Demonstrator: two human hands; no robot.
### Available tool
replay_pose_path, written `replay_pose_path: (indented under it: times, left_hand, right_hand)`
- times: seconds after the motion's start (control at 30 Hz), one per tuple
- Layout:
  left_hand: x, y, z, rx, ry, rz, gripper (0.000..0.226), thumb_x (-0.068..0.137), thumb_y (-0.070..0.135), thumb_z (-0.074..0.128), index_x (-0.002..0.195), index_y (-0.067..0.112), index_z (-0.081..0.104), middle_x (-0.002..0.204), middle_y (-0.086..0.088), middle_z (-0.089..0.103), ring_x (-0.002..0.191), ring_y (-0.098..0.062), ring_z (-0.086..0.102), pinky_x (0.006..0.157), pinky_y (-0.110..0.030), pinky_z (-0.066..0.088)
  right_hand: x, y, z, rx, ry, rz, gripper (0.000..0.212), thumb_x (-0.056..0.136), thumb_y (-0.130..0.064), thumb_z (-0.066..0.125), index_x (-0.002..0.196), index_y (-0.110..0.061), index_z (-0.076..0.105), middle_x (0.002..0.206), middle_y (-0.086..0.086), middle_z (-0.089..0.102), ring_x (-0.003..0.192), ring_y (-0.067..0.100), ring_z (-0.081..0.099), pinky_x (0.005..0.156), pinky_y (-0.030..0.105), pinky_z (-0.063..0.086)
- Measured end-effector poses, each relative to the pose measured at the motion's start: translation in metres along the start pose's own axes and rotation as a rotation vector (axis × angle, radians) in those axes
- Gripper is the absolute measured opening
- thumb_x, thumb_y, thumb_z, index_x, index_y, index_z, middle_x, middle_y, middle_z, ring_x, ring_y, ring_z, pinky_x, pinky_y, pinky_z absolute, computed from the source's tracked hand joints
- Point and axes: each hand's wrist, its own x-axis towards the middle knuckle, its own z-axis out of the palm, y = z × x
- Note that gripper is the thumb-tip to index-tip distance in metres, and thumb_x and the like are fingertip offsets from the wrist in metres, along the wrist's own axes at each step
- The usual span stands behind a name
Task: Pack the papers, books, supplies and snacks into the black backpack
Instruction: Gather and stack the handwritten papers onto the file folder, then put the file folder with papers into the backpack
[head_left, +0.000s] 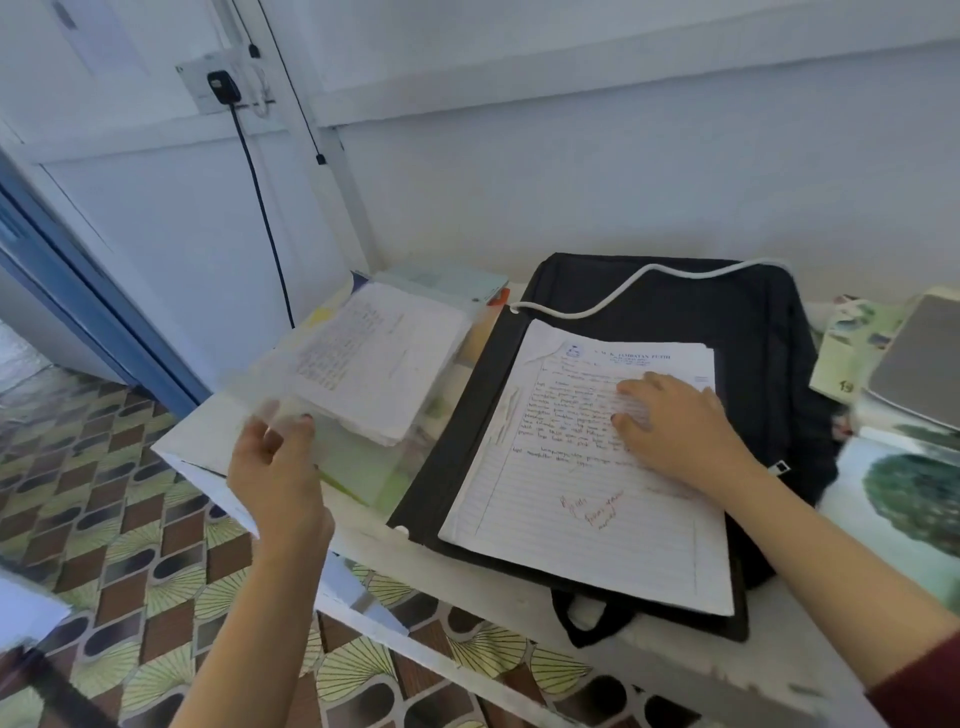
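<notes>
The black backpack lies flat on the white table. A stack of lined, handwritten papers rests on top of it. My right hand presses flat on these papers, fingers spread. To the left, my left hand grips the near edge of a clear plastic folder, blurred by motion, with a pile of handwritten sheets inside or under it. Beneath lie greenish books.
A white cable curves over the backpack's top. More books and a grey item sit at the right, with a tree-picture book nearer me. A black cord hangs from the wall socket. The patterned floor is at the left.
</notes>
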Motion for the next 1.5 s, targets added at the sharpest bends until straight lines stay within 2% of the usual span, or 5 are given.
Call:
replay_pose_path:
  times: [0.33, 0.57, 0.97, 1.2, 1.5]
  left_hand:
    - [-0.07, 0.01, 0.039, 0.162, -0.249, 0.61, 0.026, 0.089, 0.007, 0.06, 0.114, 0.014, 0.062, 0.108, 0.001, 0.067, 0.096, -0.006, 0.065, 0.071, -0.013, 0.053]
    - [-0.099, -0.019, 0.044, 0.391, -0.67, 1.132, 0.042, 0.081, 0.002, 0.052, 0.121, 0.014, 0.056, 0.121, 0.0, 0.061, 0.113, -0.012, 0.058, 0.094, -0.03, 0.049]
    - [-0.108, -0.035, 0.041, 0.8, -1.436, 0.616, 0.054, 0.067, 0.056, 0.067, 0.118, 0.038, 0.061, 0.126, 0.028, 0.053, 0.12, 0.013, 0.041, 0.102, -0.009, 0.029]
    - [-0.066, -0.041, 0.055, 0.921, -1.106, 0.578, 0.039, 0.084, 0.04, 0.063, 0.12, 0.027, 0.06, 0.13, 0.009, 0.052, 0.12, -0.003, 0.042, 0.104, -0.02, 0.027]
    - [-0.029, -0.042, 0.084, 0.912, -0.977, 0.412, 0.023, 0.082, 0.017, 0.066, 0.102, 0.025, 0.061, 0.104, 0.006, 0.057, 0.096, -0.012, 0.051, 0.081, -0.022, 0.039]
  right_hand:
    - [-0.021, 0.02, -0.014, 0.397, 0.047, 0.053, 0.037, 0.097, -0.033, 0.045, 0.131, -0.019, 0.051, 0.137, 0.0, 0.051, 0.127, 0.019, 0.045, 0.112, 0.038, 0.028]
    - [-0.027, 0.019, -0.028, 1.032, 0.101, 0.19, 0.056, 0.1, -0.046, 0.015, 0.124, -0.018, 0.057, 0.109, 0.001, 0.069, 0.106, 0.012, 0.055, 0.097, 0.029, 0.024]
    - [-0.031, 0.038, -0.018, 0.862, 0.301, 0.267, 0.023, 0.088, -0.014, 0.06, 0.111, -0.015, 0.058, 0.089, -0.001, 0.068, 0.084, 0.01, 0.062, 0.069, 0.02, 0.045]
    - [-0.037, 0.028, -0.02, 0.482, 0.278, 0.245, 0.022, 0.088, -0.015, 0.058, 0.068, -0.018, 0.048, 0.065, -0.01, 0.045, 0.062, 0.008, 0.045, 0.043, 0.008, 0.032]
    - [-0.047, 0.024, -0.029, 0.573, 0.119, 0.357, 0.041, 0.089, -0.021, 0.06, 0.128, -0.012, 0.05, 0.079, -0.013, 0.047, 0.071, 0.0, 0.044, 0.054, 0.014, 0.031]
